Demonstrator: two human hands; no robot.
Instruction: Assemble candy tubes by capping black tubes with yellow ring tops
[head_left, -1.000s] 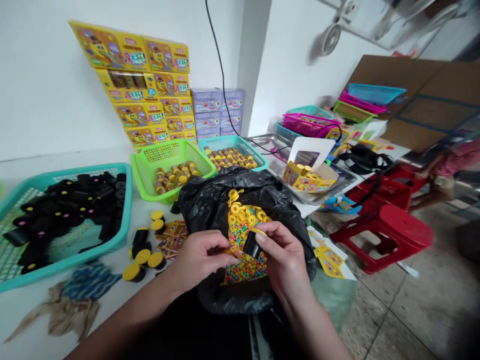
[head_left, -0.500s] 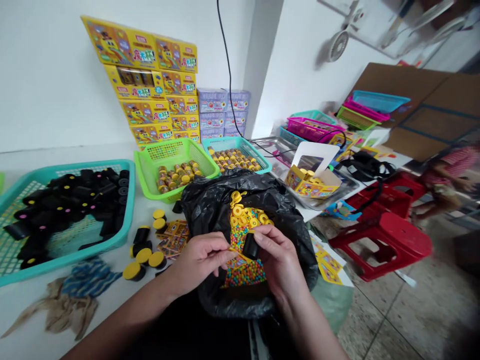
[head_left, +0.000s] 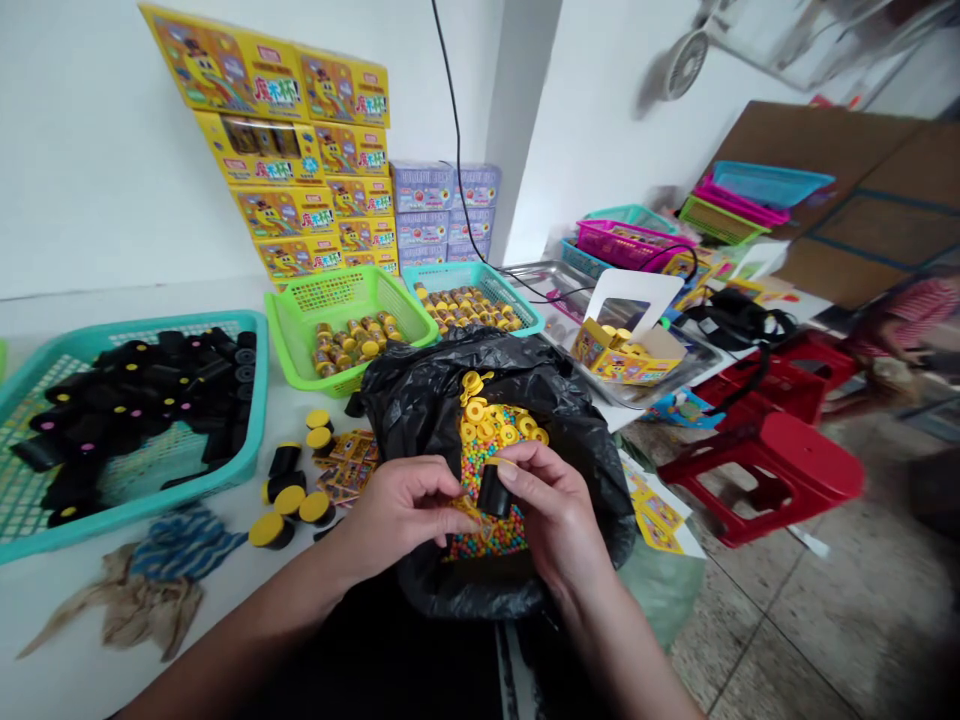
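My right hand [head_left: 551,490] holds a small black cup [head_left: 493,488] with a yellow top, tilted over the black-lined container. Thumb and fingertips of my left hand [head_left: 416,505] are pinched on a small yellow printed label [head_left: 471,512], partly hidden by the fingers, just beside the cup. Below both hands, the black plastic bag [head_left: 600,455] holds colourful candy beads [head_left: 487,545] and yellow ring-shaped pieces [head_left: 508,433]. Left of the bag lie a pile of printed labels [head_left: 352,462] and several black cups with yellow lids [head_left: 289,500].
A teal basket [head_left: 259,410] of black cups stands at left. Behind the bag are a green basket [head_left: 289,335] and a blue basket [head_left: 529,310] of labelled cups. Yellow boxes [head_left: 289,215] are stacked by the wall. Red stools [head_left: 795,470] and a person [head_left: 911,330] are at right.
The black cup has shifted slightly left and turned more upright in my right hand. My left hand has moved the label close against the cup's side. The view has tilted a little.
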